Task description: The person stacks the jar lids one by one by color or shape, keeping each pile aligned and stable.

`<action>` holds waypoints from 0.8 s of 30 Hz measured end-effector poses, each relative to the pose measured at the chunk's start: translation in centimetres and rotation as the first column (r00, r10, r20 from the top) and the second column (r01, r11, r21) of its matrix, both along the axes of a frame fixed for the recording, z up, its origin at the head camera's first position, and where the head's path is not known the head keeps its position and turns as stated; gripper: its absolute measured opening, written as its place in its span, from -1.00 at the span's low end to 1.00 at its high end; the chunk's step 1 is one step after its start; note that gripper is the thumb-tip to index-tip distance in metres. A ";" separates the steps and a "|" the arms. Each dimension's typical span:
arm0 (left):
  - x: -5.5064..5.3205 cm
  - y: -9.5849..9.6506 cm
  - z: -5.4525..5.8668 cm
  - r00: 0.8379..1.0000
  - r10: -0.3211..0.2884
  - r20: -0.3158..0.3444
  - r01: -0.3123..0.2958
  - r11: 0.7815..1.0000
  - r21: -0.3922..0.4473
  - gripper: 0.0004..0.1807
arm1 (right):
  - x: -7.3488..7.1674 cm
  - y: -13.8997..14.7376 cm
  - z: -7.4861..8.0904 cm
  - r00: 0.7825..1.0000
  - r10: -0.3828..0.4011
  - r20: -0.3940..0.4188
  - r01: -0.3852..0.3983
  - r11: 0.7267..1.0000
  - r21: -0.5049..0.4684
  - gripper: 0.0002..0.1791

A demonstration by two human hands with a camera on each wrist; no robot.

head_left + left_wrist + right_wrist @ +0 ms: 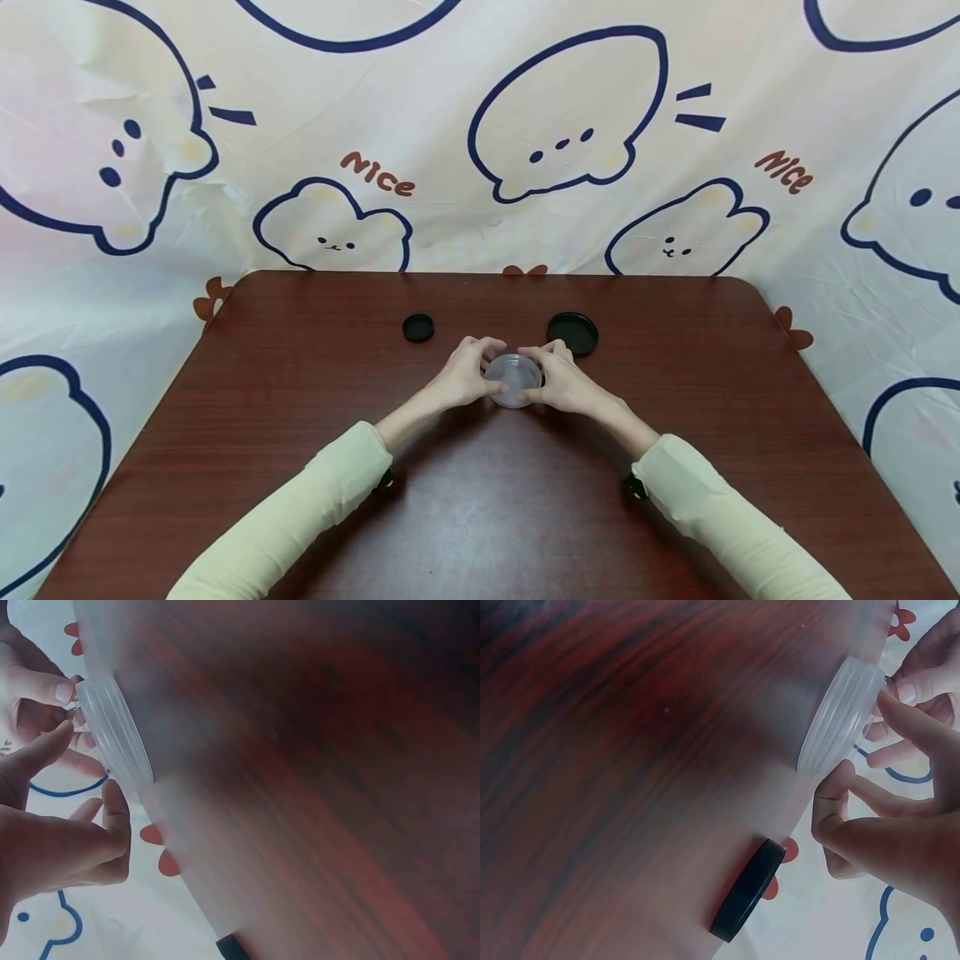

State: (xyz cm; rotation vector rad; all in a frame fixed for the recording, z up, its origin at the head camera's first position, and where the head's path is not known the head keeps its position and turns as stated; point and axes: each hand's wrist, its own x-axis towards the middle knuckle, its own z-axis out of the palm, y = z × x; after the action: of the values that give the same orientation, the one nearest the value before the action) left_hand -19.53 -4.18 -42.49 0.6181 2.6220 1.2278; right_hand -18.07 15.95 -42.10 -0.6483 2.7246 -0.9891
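A shallow, clear round plastic container (513, 381) sits on the table between both hands. My left hand (468, 373) curls its thumb and fingers about the container's left side. From the right, my right hand (564, 379) holds it in much the same way, thumb at the near edge. Ridges run round the wall of the container (120, 739) in the left wrist view. The right wrist view shows the container (840, 716) low against the tabletop, with fingers of both hands at its rim. Whether anything is inside cannot be made out.
A small black round lid (417, 327) lies on the brown table (510, 517) beyond my left hand. Just beyond my right hand lies a larger black round lid (572, 333). A patterned white cloth (442, 108) hangs behind the table's far edge.
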 end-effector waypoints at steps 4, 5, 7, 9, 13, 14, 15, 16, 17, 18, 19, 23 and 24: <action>0.0 -0.1 -0.1 1.000 0.000 -0.007 0.000 0.999 0.041 -0.35 | -0.1 0.3 0.2 1.000 -0.006 -0.012 0.006 1.000 -0.029 -0.28; 0.0 -0.1 -0.1 1.000 0.000 -0.009 0.001 0.999 0.049 -0.35 | -0.1 0.3 0.2 1.000 -0.010 -0.011 0.009 0.999 -0.035 -0.29; -0.1 -0.1 -0.1 1.000 0.003 -0.009 -0.003 0.998 0.063 -0.36 | -0.2 0.5 0.2 1.000 -0.018 -0.006 0.018 0.999 -0.040 -0.29; -0.2 -0.1 0.0 1.000 0.014 -0.003 -0.014 0.997 0.074 -0.36 | -0.2 0.7 0.2 1.000 -0.024 0.001 0.024 0.999 -0.042 -0.30; -0.5 0.1 -0.1 0.999 0.035 0.005 -0.035 0.996 0.083 -0.37 | -0.4 1.3 0.1 0.999 -0.049 0.009 0.049 0.998 -0.046 -0.30; -0.6 0.2 -0.1 0.999 0.038 0.005 -0.038 0.995 0.088 -0.38 | -0.5 1.5 0.0 0.998 -0.055 0.006 0.056 0.997 -0.048 -0.31; -0.7 0.3 0.0 0.999 0.042 0.005 -0.042 0.995 0.094 -0.38 | -0.5 1.6 0.0 0.998 -0.061 0.006 0.061 0.997 -0.052 -0.31; -0.9 0.5 0.0 0.999 0.045 0.005 -0.045 0.994 0.100 -0.38 | -0.5 1.8 0.1 0.998 -0.066 0.008 0.066 0.996 -0.058 -0.31; -1.0 0.6 0.0 0.999 0.048 0.007 -0.049 0.993 0.105 -0.37 | -0.6 2.0 0.1 0.998 -0.068 0.007 0.068 0.996 -0.062 -0.32; -1.1 0.8 0.1 0.999 0.053 0.009 -0.053 0.993 0.108 -0.38 | -0.6 2.2 0.1 0.997 -0.070 0.013 0.071 0.995 -0.069 -0.31; -1.3 1.0 0.1 0.998 0.057 0.013 -0.058 0.992 0.111 -0.37 | -0.7 2.4 0.1 0.997 -0.071 0.012 0.072 0.995 -0.071 -0.31; -2.0 1.9 0.5 0.998 0.056 0.018 -0.057 0.995 0.079 -0.34 | -0.9 3.3 0.1 0.995 -0.102 -0.003 0.101 0.994 -0.051 -0.31; -2.3 2.2 0.6 0.998 0.055 0.016 -0.056 0.996 0.068 -0.34 | -1.0 3.5 0.1 0.993 -0.116 -0.010 0.116 0.992 -0.042 -0.31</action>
State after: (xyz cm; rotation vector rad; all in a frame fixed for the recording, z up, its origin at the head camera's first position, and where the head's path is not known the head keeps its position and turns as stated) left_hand -21.79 -1.95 -41.89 0.5492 2.6114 1.3386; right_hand -19.06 19.47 -42.00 -0.5089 2.7866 -1.0729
